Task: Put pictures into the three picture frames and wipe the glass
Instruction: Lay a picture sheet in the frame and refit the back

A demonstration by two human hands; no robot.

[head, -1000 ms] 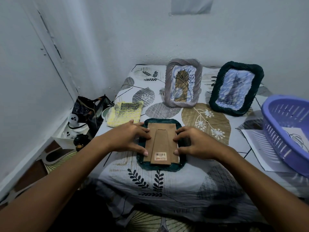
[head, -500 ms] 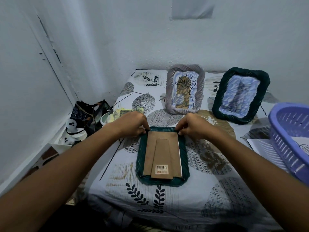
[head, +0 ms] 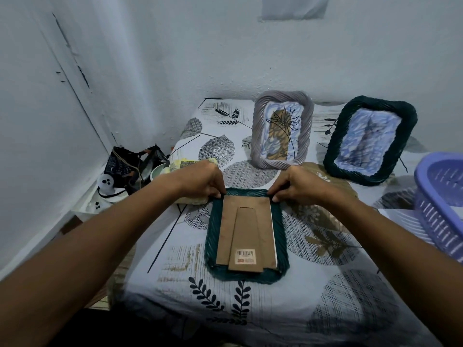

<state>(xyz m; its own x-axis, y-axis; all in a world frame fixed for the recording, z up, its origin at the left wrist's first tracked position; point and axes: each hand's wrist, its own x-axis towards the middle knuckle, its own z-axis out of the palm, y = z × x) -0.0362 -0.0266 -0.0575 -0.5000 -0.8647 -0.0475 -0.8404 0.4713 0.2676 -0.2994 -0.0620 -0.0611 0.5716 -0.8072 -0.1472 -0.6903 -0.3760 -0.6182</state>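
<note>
From the head camera, a dark green woven-rim picture frame (head: 246,236) lies face down on the leaf-printed cloth of the table (head: 325,309), its brown cardboard backing board (head: 246,234) uppermost with a barcode sticker at the near end; the left hand (head: 198,180) has its fingers curled onto the far left corner of that frame, and the right hand (head: 298,185) pinches the far right corner, so each grip is narrow and holding the frame's top edge, though the fingertips themselves are hidden under the knuckles.

A second ago both hands lay flat along the sides of the backing board; they have since slid up to the two far corners, which I judge to mean the board has been pressed home along its length and the top tabs are now being seated, or the frame is about to be tipped up and turned over.

Beyond it a grey woven-rim picture frame (head: 283,128) and a second dark green woven-rim frame (head: 370,139) stand upright near the wall, each showing a picture; a yellow cloth (head: 186,162) lies partly behind the left hand; a lilac plastic basket (head: 441,196) sits at the right edge; wiping this frame's glass looks not yet done.
</note>
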